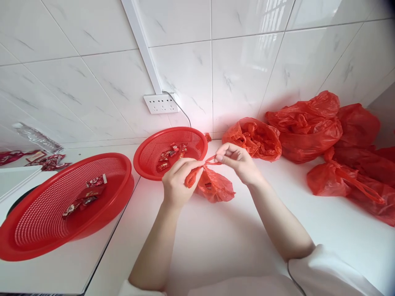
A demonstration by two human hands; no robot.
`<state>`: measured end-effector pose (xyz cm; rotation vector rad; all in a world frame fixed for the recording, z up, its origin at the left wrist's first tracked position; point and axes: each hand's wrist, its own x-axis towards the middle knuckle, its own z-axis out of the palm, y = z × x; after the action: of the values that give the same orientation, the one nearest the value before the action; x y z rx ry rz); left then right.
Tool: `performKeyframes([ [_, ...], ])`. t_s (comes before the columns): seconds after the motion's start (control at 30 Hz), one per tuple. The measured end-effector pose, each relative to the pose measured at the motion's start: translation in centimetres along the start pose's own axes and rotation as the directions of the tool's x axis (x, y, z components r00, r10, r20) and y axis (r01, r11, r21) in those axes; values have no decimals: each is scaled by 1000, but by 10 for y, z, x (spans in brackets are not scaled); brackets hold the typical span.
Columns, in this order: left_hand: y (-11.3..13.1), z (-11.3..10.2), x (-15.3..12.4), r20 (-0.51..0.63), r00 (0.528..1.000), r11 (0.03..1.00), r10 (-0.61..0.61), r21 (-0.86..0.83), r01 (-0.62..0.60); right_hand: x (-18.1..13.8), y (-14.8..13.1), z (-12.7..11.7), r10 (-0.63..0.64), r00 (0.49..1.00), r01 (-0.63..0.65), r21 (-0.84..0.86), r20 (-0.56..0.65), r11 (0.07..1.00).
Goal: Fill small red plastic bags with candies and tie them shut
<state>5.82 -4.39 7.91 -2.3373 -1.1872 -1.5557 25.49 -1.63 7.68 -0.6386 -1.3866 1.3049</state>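
Note:
A small red plastic bag point(214, 187) rests on the white counter point(216, 238) in front of me. My left hand point(177, 183) is closed around one of the bag's handles at its left side. My right hand point(239, 162) pinches the other handle, a thin red strip stretched between both hands. Something small sits inside the bag, too hidden to name. Just behind my hands stands a red mesh basket point(145, 158) holding several small red wrapped sweets.
A larger red mesh basket point(27, 230) with a few sweets sits at the left on a lower surface. Several filled red plastic bags point(308, 127) pile at the back right. A white wall socket point(162, 103) with a cable is on the tiled wall.

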Motion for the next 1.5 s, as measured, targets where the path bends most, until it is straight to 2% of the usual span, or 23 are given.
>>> performKeyframes([
  [0.1, -14, -8, 1, 108, 994, 999, -10, 50, 4, 2, -6, -10, 22, 993, -6, 142, -112, 990],
  [0.2, -25, -19, 3, 241, 970, 992, -5, 124, -26, 1, -12, -20, 25, 986, 1, 157, -166, 988],
  [0.3, -28, -33, 7, 329, 944, 998, -13, 57, -6, 0, -16, -25, -23, 971, 30, 22, -237, 999],
  [0.4, -27, -48, 10, 422, 904, 996, -62, -36, 85, -3, -19, -32, -121, 940, 57, -201, -319, 978],
  [0.53, -29, -72, 12, 509, 847, 972, -154, -77, 223, -9, -28, -52, -212, 874, 37, -376, -437, 926],
  [0.67, -34, -90, 13, 559, 804, 953, -201, -80, 294, -18, -37, -75, -262, 762, -2, -407, -593, 914],
  [0.73, -37, -91, 14, 602, 763, 940, -236, -58, 336, -22, -39, -80, -276, 738, -20, -429, -615, 903],
  [0.8, -40, -85, 14, 664, 685, 919, -300, 7, 395, -24, -39, -82, -260, 765, -82, -491, -589, 867],
  [0.87, -41, -76, 14, 725, 575, 882, -379, 94, 463, -25, -39, -83, -215, 818, -185, -599, -533, 779],
  [0.97, -41, -62, 12, 794, 399, 820, -458, 204, 535, -22, -38, -82, -87, 879, -340, -746, -468, 572],
  [1.03, -41, -55, 10, 818, 321, 805, -477, 261, 532, -19, -33, -76, -30, 891, -405, -825, -452, 393],
  [1.07, -41, -53, 9, 819, 310, 808, -484, 281, 518, -17, -28, -70, -34, 897, -413, -866, -440, 282],
  [1.1, -42, -52, 9, 810, 319, 812, -492, 296, 503, -16, -22, -61, -56, 907, -405, -900, -418, 165],
  [1.17, -44, -52, 8, 772, 375, 819, -514, 311, 482, -16, -3, -39, -93, 941, -329, -944, -326, -19],
  [1.2, -46, -53, 8, 746, 404, 818, -529, 323, 476, -18, 9, -27, -50, 963, -267, -963, -265, -37],
  [1.27, -51, -56, 9, 702, 424, 802, -572, 370, 468, -23, 34, -3, 135, 987, -96, -995, -93, 15],
  [1.3, -53, -58, 10, 688, 407, 784, -601, 411, 465, -27, 46, 6, 231, 972, -53, -999, -51, 2],
  [1.37, -57, -60, 12, 664, 359, 743, -656, 485, 461, -35, 63, 14, 309, 951, -25, -1000, -25, -6],
  [1.43, -59, -61, 14, 654, 316, 714, -687, 529, 458, -42, 66, 8, 317, 948, -20, -1000, -21, -4],
  [1.5, -61, -61, 15, 646, 287, 691, -708, 547, 473, -48, 55, -11, 305, 952, -27, -1000, -22, 13],
])
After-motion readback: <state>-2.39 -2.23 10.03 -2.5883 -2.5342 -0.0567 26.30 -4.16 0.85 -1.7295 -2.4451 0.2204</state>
